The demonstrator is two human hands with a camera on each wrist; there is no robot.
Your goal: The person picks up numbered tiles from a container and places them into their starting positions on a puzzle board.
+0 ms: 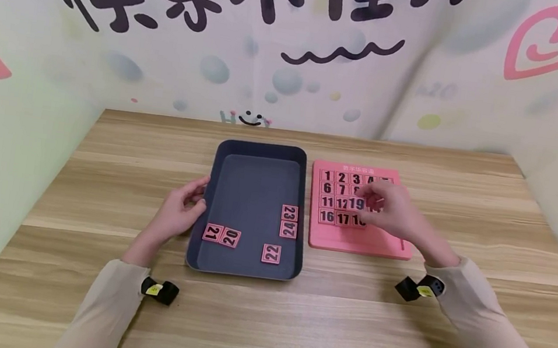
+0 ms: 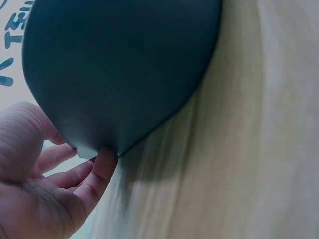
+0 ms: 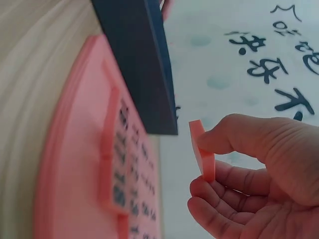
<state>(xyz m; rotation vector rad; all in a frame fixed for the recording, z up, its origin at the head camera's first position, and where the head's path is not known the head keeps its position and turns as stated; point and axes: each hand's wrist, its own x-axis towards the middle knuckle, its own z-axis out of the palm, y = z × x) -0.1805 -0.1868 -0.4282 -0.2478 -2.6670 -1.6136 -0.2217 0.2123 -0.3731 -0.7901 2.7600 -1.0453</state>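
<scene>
My right hand (image 1: 391,211) pinches a pink number tile marked 19 (image 1: 357,203) between thumb and fingers. In the right wrist view the tile (image 3: 203,152) is edge-on, raised off the pink number puzzle board (image 1: 354,243). Black-numbered tiles fill the board's upper rows, down to 16, 17 and 18 at the front; my hand hides some of them. Beside the board stands a dark grey tray (image 1: 257,180). My left hand (image 1: 180,211) holds its left edge, the thumb at the rim, and fingers (image 2: 99,174) touch its outer wall in the left wrist view.
Inside the tray lie loose tiles: 21 (image 1: 212,233) beside 20 (image 1: 230,237), 23 (image 1: 289,213) above 24 (image 1: 288,229), and 22 (image 1: 271,253) near the front. Everything stands on a wooden table (image 1: 248,328), with a printed backdrop (image 1: 165,76) behind it.
</scene>
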